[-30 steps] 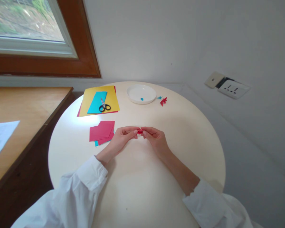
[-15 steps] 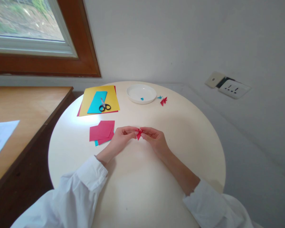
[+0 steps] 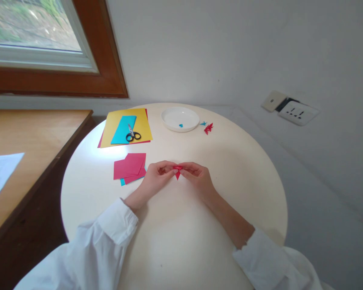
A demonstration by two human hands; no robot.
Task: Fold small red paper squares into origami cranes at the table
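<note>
A small folded piece of red paper (image 3: 178,174) is pinched between both hands above the middle of the round white table (image 3: 181,249). My left hand (image 3: 159,177) grips its left side between thumb and fingers. On the right side, my right hand (image 3: 197,177) pinches it the same way. A pointed tip of the paper hangs down between the two thumbs, and the fingers hide part of its upper edge. Just left of my left hand lie several red paper squares (image 3: 129,165), with a blue sheet (image 3: 122,182) showing from under them.
Farther back, black-handled scissors (image 3: 133,136) rest on folded blue paper (image 3: 120,131) over a yellow sheet (image 3: 111,121). A white plate (image 3: 166,125) holds a small blue piece. Beside it lie a blue folded figure (image 3: 203,123) and red folded figures (image 3: 209,128). A wooden desk (image 3: 39,129) stands left.
The red paper has turned slightly between the fingers; its pointed tip now hangs straighter and more of its upper part shows. Both hands stay nearly in place.
</note>
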